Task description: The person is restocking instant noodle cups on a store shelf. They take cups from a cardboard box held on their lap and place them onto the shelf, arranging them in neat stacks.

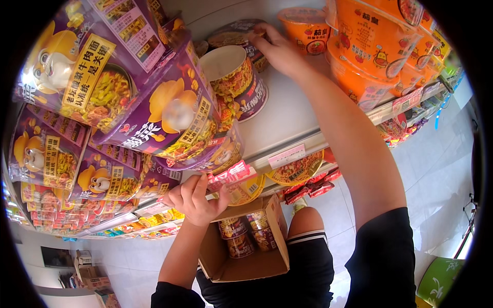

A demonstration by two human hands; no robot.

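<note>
At the back of the shelf, my right hand point(279, 50) has its fingers and thumb on the rim of a dark purple instant noodle bowl point(256, 57). Another purple noodle tub point(248, 86), its pale round end facing up, stands just in front of that bowl. My left hand point(198, 200) is at the shelf's front edge, fingers bent against a red-and-white promotional tag point(233, 174); whether it grips the edge is unclear. Below it, an open cardboard box point(265, 265) rests at my lap with several purple noodle cups point(240, 244) inside.
Large stacked purple noodle buckets point(154, 111) crowd the left side of the shelf. Orange noodle bowls point(369, 50) are stacked on the right. A price-label rail point(287, 154) runs along the shelf front point(277, 119). Lower shelves hold yellow-lidded bowls point(298, 169) and red packets point(319, 188).
</note>
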